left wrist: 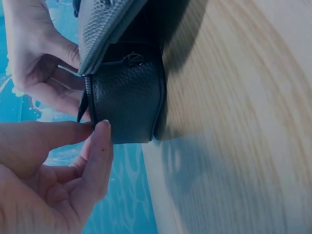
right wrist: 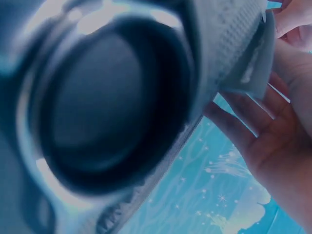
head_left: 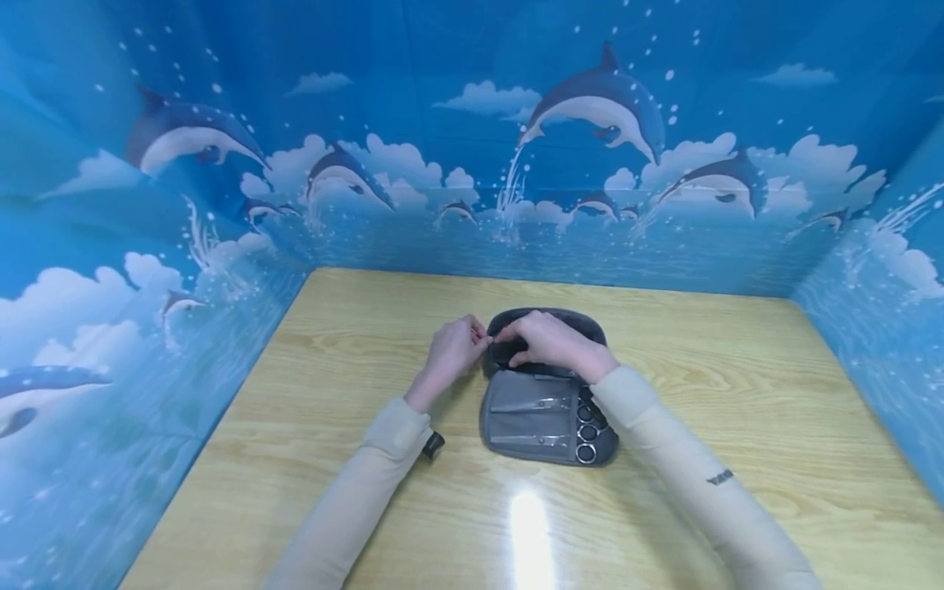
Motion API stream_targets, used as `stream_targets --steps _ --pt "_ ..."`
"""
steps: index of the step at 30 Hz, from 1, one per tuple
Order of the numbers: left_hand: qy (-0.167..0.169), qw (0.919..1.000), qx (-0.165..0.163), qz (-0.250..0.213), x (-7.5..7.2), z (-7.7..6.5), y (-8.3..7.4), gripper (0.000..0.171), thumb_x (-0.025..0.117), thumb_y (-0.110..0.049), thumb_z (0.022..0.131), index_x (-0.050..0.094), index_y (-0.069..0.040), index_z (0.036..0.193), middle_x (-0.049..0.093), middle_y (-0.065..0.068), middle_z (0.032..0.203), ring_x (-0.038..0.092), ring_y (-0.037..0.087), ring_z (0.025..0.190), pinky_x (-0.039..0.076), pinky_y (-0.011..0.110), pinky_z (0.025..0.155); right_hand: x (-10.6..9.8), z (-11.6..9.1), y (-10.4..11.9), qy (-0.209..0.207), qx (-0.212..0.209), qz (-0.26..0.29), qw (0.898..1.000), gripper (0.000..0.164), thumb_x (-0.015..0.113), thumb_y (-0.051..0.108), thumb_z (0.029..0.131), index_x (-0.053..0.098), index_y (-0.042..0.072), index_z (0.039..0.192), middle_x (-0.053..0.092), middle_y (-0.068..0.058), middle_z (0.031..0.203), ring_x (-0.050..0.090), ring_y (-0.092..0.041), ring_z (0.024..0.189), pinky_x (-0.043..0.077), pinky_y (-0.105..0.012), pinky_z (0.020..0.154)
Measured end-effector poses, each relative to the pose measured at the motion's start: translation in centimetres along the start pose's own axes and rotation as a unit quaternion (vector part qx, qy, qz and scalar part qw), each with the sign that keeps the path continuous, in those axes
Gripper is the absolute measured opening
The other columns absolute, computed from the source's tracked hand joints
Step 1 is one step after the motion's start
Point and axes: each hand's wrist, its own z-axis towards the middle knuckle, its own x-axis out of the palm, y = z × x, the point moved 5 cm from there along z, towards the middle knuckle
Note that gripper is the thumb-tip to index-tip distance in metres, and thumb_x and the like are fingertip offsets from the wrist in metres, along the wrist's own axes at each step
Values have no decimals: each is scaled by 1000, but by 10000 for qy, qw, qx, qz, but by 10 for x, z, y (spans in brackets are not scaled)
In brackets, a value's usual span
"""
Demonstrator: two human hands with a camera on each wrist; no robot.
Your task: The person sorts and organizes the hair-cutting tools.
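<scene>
A dark grey zip case (head_left: 527, 410) lies open on the wooden table (head_left: 737, 393), with scissors tucked in its pockets and their ring handles (head_left: 587, 430) at its right side. The far flap (head_left: 553, 317) is raised and partly folded toward me. My left hand (head_left: 472, 334) is at the case's left edge; in the left wrist view its thumb and forefinger (left wrist: 96, 127) pinch the zip edge just below the zip pull (left wrist: 82, 109). My right hand (head_left: 549, 340) lies over the flap and grips its rim (left wrist: 41, 53). The right wrist view shows a blurred ring (right wrist: 112, 112) and that palm (right wrist: 278, 141).
Blue dolphin-print walls (head_left: 184, 246) close the table on the left, back and right. A small black device (head_left: 433, 444) sits at my left wrist. A bright light reflection (head_left: 529, 533) lies on the near tabletop.
</scene>
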Motion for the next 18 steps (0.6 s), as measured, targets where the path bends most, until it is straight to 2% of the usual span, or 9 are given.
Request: stream_targets --steps 4,10,13,18 --pt "170 9998 -114 80 1 -1 -1 12 69 -20 98 65 -9 94 69 -2 67 59 10 49 50 28 60 0 -1 1 65 -18 -124 9999 42 82 17 86 72 9 125 73 -5 121 70 -25 108 55 -42 96" --pt "342 9988 -244 233 3 1 1 19 68 -27 99 65 -8 97 69 0 68 59 12 51 47 26 56 1 -5 2 -38 65 -101 9999 40 83 18 86 71 9 123 74 -6 117 71 -23 102 57 -40 92" --pt "350 9980 -187 485 2 2 3 17 69 -27 97 67 -10 92 67 -2 68 57 11 55 45 26 58 2 -5 1 -103 90 36 9999 35 83 18 86 71 11 118 74 -5 113 71 -22 101 57 -38 90" --pt "558 9958 -186 702 -2 1 5 19 70 -22 93 72 -13 78 65 -3 61 57 13 58 47 28 62 3 -3 0 -14 180 50 9998 30 82 17 87 72 10 114 74 -5 112 70 -22 103 57 -37 90"
